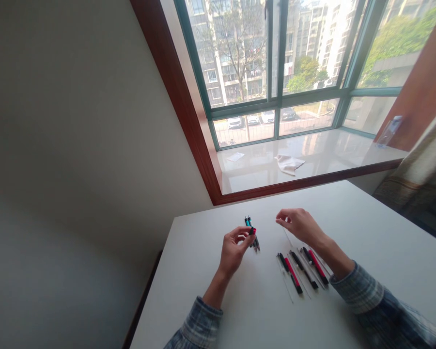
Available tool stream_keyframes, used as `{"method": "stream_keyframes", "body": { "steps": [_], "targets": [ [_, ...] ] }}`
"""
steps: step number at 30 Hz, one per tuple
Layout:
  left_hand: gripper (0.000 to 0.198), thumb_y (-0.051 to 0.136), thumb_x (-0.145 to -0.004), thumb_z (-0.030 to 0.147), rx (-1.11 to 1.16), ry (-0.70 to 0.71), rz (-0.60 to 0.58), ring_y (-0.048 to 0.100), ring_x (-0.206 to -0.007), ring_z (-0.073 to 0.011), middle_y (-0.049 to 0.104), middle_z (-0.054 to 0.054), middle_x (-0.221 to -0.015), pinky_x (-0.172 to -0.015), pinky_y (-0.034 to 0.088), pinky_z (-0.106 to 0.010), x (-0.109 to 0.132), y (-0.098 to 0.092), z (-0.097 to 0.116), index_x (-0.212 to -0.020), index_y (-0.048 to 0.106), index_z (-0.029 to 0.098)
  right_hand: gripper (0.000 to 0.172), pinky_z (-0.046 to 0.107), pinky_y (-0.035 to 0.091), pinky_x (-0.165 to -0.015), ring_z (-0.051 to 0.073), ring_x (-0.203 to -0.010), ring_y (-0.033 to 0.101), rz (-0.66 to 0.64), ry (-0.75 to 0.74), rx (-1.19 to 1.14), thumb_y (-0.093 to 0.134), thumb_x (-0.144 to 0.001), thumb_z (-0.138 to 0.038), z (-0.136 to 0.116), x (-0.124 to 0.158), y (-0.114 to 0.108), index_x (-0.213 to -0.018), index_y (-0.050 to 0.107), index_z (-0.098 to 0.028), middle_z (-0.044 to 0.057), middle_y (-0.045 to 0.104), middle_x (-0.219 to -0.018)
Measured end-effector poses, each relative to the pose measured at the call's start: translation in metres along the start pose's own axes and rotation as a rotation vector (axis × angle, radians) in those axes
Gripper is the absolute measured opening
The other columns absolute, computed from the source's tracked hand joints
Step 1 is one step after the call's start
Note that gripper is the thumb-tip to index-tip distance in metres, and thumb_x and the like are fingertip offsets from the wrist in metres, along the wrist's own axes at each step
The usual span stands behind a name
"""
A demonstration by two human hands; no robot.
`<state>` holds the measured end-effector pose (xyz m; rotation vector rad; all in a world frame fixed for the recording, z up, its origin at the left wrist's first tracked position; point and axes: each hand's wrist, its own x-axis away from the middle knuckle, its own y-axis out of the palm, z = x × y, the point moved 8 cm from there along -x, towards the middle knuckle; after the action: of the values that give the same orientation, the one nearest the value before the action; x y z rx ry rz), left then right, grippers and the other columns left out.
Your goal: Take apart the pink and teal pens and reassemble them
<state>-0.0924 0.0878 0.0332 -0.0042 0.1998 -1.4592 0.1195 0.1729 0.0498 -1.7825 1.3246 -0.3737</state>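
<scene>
Between the thumb and fingers of my left hand [233, 249] are small pen parts [253, 231], one dark and one red. Just behind that hand, several pens [248, 222] with teal and dark barrels lie together on the white table [203, 237]. My right hand [298, 224] hovers above the table with its fingers bent and thumb near the fingertips; whether it pinches something small cannot be made out. Below it lie black and red pen barrels [293, 276] in a slanted row, with thin clear refills or tubes [285, 281] among them.
A red-brown wooden frame [269, 190] borders the window sill behind the table. On the sill are a crumpled cloth [289, 164], a flat paper [236, 156] and a clear bottle [389, 132]. A curtain [414, 174] hangs at the right; a wall stands at the left.
</scene>
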Motion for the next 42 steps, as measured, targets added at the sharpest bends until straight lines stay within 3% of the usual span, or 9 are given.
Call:
{"method": "stream_keyframes", "body": {
  "steps": [3,7,17,21,26,29,31,35,42],
  "targets": [
    [0.030,0.083,-0.079,0.039,0.121,-0.037,0.007,0.067,-0.073,-0.0181,0.074,-0.007,-0.088,-0.075,0.053,-0.032,-0.001,-0.002,-0.002,-0.096,0.078,0.015,0.018,0.030,0.044,-0.067,0.023,-0.079,0.071,-0.108,0.148,0.232,0.067,-0.091,-0.036,0.025,0.001,0.006,-0.083,0.077,-0.024,0.005,0.078,-0.083],
    [0.028,0.085,-0.077,0.035,0.200,-0.057,0.015,0.068,-0.080,-0.0182,0.075,-0.006,-0.090,-0.079,0.054,-0.031,-0.001,-0.003,0.001,-0.095,0.078,0.016,0.013,0.030,0.043,-0.067,0.025,-0.085,0.070,-0.211,0.225,0.325,0.072,-0.085,-0.036,0.031,0.005,0.016,-0.083,0.078,-0.025,0.006,0.078,-0.086],
    [0.031,0.086,-0.075,0.039,0.221,-0.076,-0.025,0.068,-0.077,-0.0190,0.077,-0.008,-0.091,-0.079,0.055,-0.034,0.000,0.003,0.012,-0.092,0.079,0.015,0.018,0.030,0.046,-0.077,0.025,-0.088,0.070,-0.287,0.136,0.308,0.062,-0.086,-0.021,0.011,0.007,0.032,-0.086,0.080,-0.019,0.012,0.078,-0.090],
    [0.029,0.084,-0.077,0.039,0.105,-0.047,-0.032,0.068,-0.079,-0.0208,0.077,-0.010,-0.094,-0.076,0.054,-0.034,0.000,0.003,0.008,-0.093,0.080,0.016,0.016,0.030,0.046,-0.077,0.022,-0.085,0.069,-0.263,0.074,0.118,0.061,-0.087,-0.024,0.005,0.006,0.032,-0.084,0.076,-0.020,0.009,0.077,-0.088],
    [0.022,0.080,-0.081,0.036,-0.102,0.033,-0.024,0.069,-0.090,-0.0245,0.079,-0.009,-0.098,-0.084,0.051,-0.037,0.002,0.002,0.005,-0.095,0.081,0.019,0.026,0.028,0.048,-0.067,0.017,-0.074,0.064,-0.252,0.016,-0.417,0.062,-0.091,-0.042,-0.002,-0.001,0.032,-0.100,0.072,-0.019,0.004,0.073,-0.085],
    [0.020,0.078,-0.082,0.035,-0.176,0.047,-0.029,0.069,-0.092,-0.0255,0.080,-0.008,-0.098,-0.088,0.049,-0.039,0.003,0.003,0.005,-0.095,0.082,0.020,0.035,0.029,0.050,-0.069,0.016,-0.076,0.064,-0.174,-0.025,-0.708,0.064,-0.091,-0.046,-0.011,-0.006,0.025,-0.112,0.069,-0.018,0.004,0.071,-0.088],
    [0.021,0.078,-0.082,0.035,-0.191,0.042,-0.035,0.069,-0.093,-0.0260,0.080,-0.008,-0.098,-0.088,0.048,-0.039,0.003,0.003,0.005,-0.095,0.082,0.020,0.035,0.030,0.052,-0.072,0.017,-0.078,0.066,-0.115,-0.044,-0.840,0.068,-0.090,-0.047,-0.017,-0.006,0.019,-0.108,0.070,-0.018,0.005,0.071,-0.090],
    [0.021,0.079,-0.081,0.036,-0.188,0.044,-0.037,0.069,-0.092,-0.0265,0.080,-0.009,-0.097,-0.088,0.048,-0.040,0.002,0.004,0.004,-0.094,0.082,0.020,0.034,0.032,0.055,-0.074,0.018,-0.081,0.068,-0.058,-0.043,-0.949,0.074,-0.085,-0.048,-0.024,-0.005,0.013,-0.099,0.071,-0.017,0.006,0.072,-0.094],
    [0.020,0.080,-0.080,0.036,-0.183,0.060,-0.040,0.069,-0.091,-0.0261,0.080,-0.009,-0.097,-0.087,0.049,-0.039,0.003,0.006,0.006,-0.093,0.082,0.021,0.036,0.035,0.058,-0.084,0.020,-0.088,0.070,-0.124,-0.044,-0.922,0.076,-0.083,-0.052,-0.033,-0.001,0.017,-0.093,0.073,-0.017,0.009,0.075,-0.101]
  ]
}}
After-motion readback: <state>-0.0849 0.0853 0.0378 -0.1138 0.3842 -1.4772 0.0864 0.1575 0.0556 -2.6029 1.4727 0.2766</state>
